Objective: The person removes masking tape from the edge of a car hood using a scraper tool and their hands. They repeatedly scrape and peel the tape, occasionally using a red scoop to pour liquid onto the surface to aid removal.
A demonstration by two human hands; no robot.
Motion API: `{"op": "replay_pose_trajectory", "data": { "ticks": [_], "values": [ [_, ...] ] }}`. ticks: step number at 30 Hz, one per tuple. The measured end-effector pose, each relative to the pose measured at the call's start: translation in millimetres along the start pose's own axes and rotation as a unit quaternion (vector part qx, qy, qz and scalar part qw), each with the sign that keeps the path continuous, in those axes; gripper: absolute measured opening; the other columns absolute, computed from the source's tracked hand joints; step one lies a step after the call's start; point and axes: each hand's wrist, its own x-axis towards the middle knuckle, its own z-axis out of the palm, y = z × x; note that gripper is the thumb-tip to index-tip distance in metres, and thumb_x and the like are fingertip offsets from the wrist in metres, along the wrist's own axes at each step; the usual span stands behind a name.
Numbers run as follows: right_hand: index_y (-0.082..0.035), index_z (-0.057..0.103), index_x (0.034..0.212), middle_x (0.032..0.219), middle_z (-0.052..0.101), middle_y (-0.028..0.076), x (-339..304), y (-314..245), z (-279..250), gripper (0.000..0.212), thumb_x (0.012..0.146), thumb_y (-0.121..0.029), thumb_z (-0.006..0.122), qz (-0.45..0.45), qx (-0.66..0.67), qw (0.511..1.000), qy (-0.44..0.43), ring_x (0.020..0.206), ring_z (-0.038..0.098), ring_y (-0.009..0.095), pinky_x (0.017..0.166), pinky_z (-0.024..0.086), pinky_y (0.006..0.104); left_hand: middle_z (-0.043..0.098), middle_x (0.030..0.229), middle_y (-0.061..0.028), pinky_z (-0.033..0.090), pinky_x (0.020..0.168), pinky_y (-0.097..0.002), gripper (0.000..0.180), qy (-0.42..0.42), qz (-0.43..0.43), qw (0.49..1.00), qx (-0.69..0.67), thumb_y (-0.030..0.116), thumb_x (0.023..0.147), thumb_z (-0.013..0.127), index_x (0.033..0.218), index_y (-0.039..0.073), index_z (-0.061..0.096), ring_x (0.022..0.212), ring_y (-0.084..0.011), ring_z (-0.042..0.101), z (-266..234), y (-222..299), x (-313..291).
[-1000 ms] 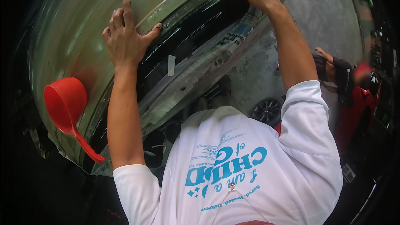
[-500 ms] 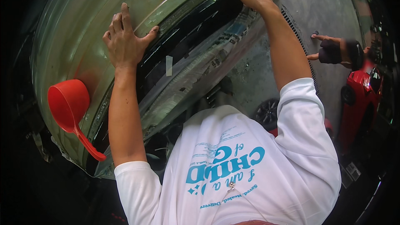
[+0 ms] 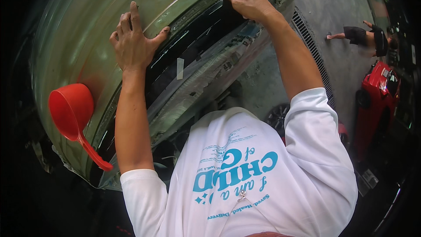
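Observation:
My left hand (image 3: pixel 133 46) lies with its fingers spread on a pale green, wet-looking car body panel (image 3: pixel 94 30), its thumb reaching toward the dark edge strip. Farther off and to the right, my right hand (image 3: pixel 250 1) has its fingers bent together at that same edge. Beside its fingertips shows a small dark flap; what they pinch, if anything, is too hidden to name. Between both hands runs a glossy black band (image 3: pixel 193 41) of the car. A red plastic dipper (image 3: pixel 72 109) rests on the panel left of my left forearm, handle toward me.
Clear plastic sheeting and printed paper (image 3: pixel 215 68) hang along the car's near side, with a bit of pale tape (image 3: pixel 180 69). A floor grate (image 3: pixel 309 39) runs on the right. Beyond it are another person (image 3: pixel 364 37) and a red car (image 3: pixel 377 101).
My right hand has come left and nearer along the panel edge. My left hand stays nearly in place, fingers spread. The other person at the right has shifted stride.

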Motion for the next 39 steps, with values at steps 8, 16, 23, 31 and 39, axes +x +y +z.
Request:
{"op": "replay_pose_trajectory", "data": {
  "ticks": [8, 16, 23, 31, 39],
  "values": [
    [0.007, 0.063, 0.125, 0.076, 0.074, 0.016, 21, 16, -31, 0.049, 0.105, -0.037, 0.052, 0.1, 0.019, 0.993, 0.06, 0.076, 0.075, 0.03, 0.074, 0.061, 0.0439, 0.056, 0.15, -0.015, 0.04, 0.112, -0.051, 0.118, -0.005, 0.001, 1.0, -0.007, 0.078, 0.076, 0.078, 0.169, 0.019, 0.033, 0.142, -0.0278, 0.053, -2, 1, 6],
    [0.008, 0.063, 0.125, 0.088, 0.075, 0.023, 18, 7, -28, 0.051, 0.105, -0.038, 0.051, 0.098, 0.035, 0.994, 0.026, 0.088, 0.076, 0.036, 0.083, 0.061, 0.0462, 0.055, 0.152, -0.0148, 0.039, 0.113, -0.0516, 0.117, -0.022, -0.007, 1.0, -0.012, 0.076, 0.077, 0.079, 0.169, 0.019, 0.033, 0.143, -0.0282, 0.053, -5, 6, 2],
    [0.008, 0.062, 0.122, 0.108, 0.074, 0.032, -6, -4, 40, 0.051, 0.106, -0.04, 0.055, -0.109, -0.055, 0.988, 0.096, 0.091, 0.078, 0.039, 0.088, 0.059, 0.0472, 0.056, 0.151, -0.0147, 0.039, 0.114, -0.0526, 0.115, -0.016, -0.001, 1.0, -0.002, 0.075, 0.078, 0.078, 0.168, 0.019, 0.034, 0.142, -0.0289, 0.054, 1, -1, -1],
    [0.007, 0.06, 0.137, 0.123, 0.068, 0.035, 20, 24, -17, 0.052, 0.105, -0.034, 0.053, -0.023, -0.118, 0.993, 0.013, 0.117, 0.067, 0.047, 0.105, 0.052, 0.0505, 0.056, 0.15, -0.0132, 0.04, 0.113, -0.0528, 0.115, -0.003, 0.007, 1.0, -0.016, 0.075, 0.078, 0.077, 0.168, 0.018, 0.034, 0.139, -0.0289, 0.056, -3, 2, 8],
    [0.007, 0.055, 0.146, 0.081, 0.073, 0.017, -21, -30, 5, 0.06, 0.105, -0.036, 0.054, 0.054, 0.067, 0.996, -0.04, 0.069, 0.073, 0.026, 0.069, 0.061, 0.0429, 0.056, 0.147, -0.0132, 0.042, 0.11, -0.0522, 0.115, -0.002, 0.008, 1.0, 0.008, 0.075, 0.077, 0.078, 0.168, 0.018, 0.035, 0.138, -0.0281, 0.056, 1, 3, 2]
  ]
}}
